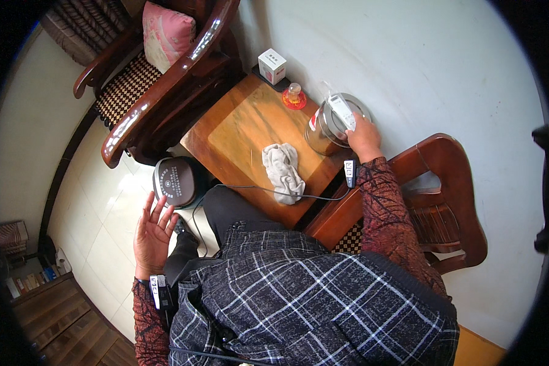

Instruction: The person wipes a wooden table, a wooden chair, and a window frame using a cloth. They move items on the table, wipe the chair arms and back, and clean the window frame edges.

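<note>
My right hand (365, 137) grips one end of a white handheld device in a clear plastic wrapper (341, 110), over the round lid of a metal canister (318, 132) at the wall side of a wooden side table (228, 123). My left hand (154, 238) is raised above the floor with its palm up, fingers apart and nothing in it. A crumpled whitish cloth (282, 171) lies on the tabletop. Near the table's far end, a small clear glass object (294, 91) stands on a red round base, beside a white box (272, 66) on a dark tray.
A carved wooden armchair (151, 114) with a pink cushion (167, 36) stands at the upper left. A lidded bin (176, 183) is on the floor by the table. A wooden chair back (457, 196) stands at the right. A thin cable (256, 187) crosses the table's near edge.
</note>
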Demonstrator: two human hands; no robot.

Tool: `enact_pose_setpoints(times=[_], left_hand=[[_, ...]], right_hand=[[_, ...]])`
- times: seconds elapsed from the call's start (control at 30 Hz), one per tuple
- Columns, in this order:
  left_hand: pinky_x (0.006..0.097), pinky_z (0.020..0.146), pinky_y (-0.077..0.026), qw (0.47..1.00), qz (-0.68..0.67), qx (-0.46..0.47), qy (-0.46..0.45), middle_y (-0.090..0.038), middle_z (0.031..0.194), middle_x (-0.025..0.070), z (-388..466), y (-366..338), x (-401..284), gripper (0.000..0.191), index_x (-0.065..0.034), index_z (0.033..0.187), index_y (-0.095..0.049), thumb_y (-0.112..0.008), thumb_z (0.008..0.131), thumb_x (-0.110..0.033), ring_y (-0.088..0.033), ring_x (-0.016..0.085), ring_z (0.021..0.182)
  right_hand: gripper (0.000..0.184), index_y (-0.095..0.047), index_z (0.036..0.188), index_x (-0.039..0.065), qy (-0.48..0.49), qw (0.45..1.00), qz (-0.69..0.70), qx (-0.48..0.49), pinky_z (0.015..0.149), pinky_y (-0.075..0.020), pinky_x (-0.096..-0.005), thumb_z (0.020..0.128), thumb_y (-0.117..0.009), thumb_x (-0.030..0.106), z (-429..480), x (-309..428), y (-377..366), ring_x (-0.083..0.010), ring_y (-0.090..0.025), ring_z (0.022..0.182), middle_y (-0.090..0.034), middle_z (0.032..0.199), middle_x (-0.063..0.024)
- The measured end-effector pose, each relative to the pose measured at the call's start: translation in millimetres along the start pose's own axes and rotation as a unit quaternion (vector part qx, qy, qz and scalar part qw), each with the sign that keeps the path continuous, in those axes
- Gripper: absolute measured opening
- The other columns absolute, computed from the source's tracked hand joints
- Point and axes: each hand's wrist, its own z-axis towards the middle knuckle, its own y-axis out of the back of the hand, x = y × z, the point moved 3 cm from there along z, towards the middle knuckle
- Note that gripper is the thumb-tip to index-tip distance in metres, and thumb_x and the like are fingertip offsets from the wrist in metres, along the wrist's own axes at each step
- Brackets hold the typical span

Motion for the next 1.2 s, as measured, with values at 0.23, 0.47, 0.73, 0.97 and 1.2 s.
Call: enact_pose_setpoints(times=[0.23, 0.47, 0.73, 0.97, 1.2], left_hand=[[0.0431, 0.114, -0.048, 1.000, 0.020, -0.006, 0.003, -0.048, 0.157, 0.0147, 1.2, 3.4, 0.7, 0.065, -0.0115, 0.163, -0.029, -0.047, 0.110, -0.043, -0.059, 0.026, 0.133], [0.0428, 0.114, -0.047, 1.000, 0.008, 0.002, 0.013, -0.049, 0.156, 0.0133, 6.2, 5.8, 1.4, 0.063, -0.0118, 0.162, -0.032, -0.048, 0.110, -0.043, -0.060, 0.025, 0.131], [0.0418, 0.115, -0.046, 1.000, -0.004, -0.002, 0.011, -0.052, 0.154, 0.0106, 1.6, 10.7, 3.1, 0.060, -0.0137, 0.161, -0.036, -0.048, 0.110, -0.042, -0.060, 0.022, 0.130], [0.0417, 0.111, -0.050, 0.999, -0.019, -0.031, 0.028, -0.052, 0.152, 0.0137, 1.0, 14.9, 7.1, 0.060, -0.0112, 0.162, -0.033, -0.046, 0.111, -0.039, -0.063, 0.024, 0.126], [0.0400, 0.110, -0.051, 0.998, -0.029, -0.049, 0.030, -0.054, 0.150, 0.0122, 4.2, 16.6, 4.2, 0.056, -0.0117, 0.161, -0.034, -0.041, 0.112, -0.037, -0.064, 0.023, 0.123]], right_hand=[[0.070, -0.054, 0.148, 0.021, 0.007, 0.996, 0.026, -0.080, 0.108, -0.0439, -0.0543, 0.084, -0.083, 0.028, -7.4, 7.0, -2.5, -0.0329, -0.053, 0.133, -0.056, 0.146, -0.0098], [0.050, -0.069, 0.131, 0.024, 0.279, 0.948, 0.018, -0.153, 0.126, -0.0167, -0.0571, 0.083, -0.078, 0.016, -28.5, 64.0, -29.7, -0.0295, -0.032, 0.153, -0.045, 0.159, -0.0056], [0.029, -0.073, 0.105, 0.022, 0.259, 0.950, 0.003, -0.175, 0.127, -0.0138, -0.0583, 0.084, -0.067, 0.003, -5.4, 47.1, -52.5, -0.0318, -0.033, 0.153, -0.042, 0.163, -0.0047], [0.045, -0.071, 0.125, 0.021, 0.259, 0.951, 0.022, -0.167, 0.125, -0.0189, -0.0578, 0.081, -0.079, 0.017, -14.0, 70.4, -29.5, -0.0318, -0.038, 0.150, -0.048, 0.157, -0.0069], [0.066, -0.056, 0.138, 0.006, 0.263, 0.930, 0.179, -0.184, 0.105, -0.0437, -0.0515, 0.082, -0.082, 0.030, 46.0, 156.5, -26.1, -0.0371, -0.059, 0.122, -0.063, 0.133, -0.0141]])
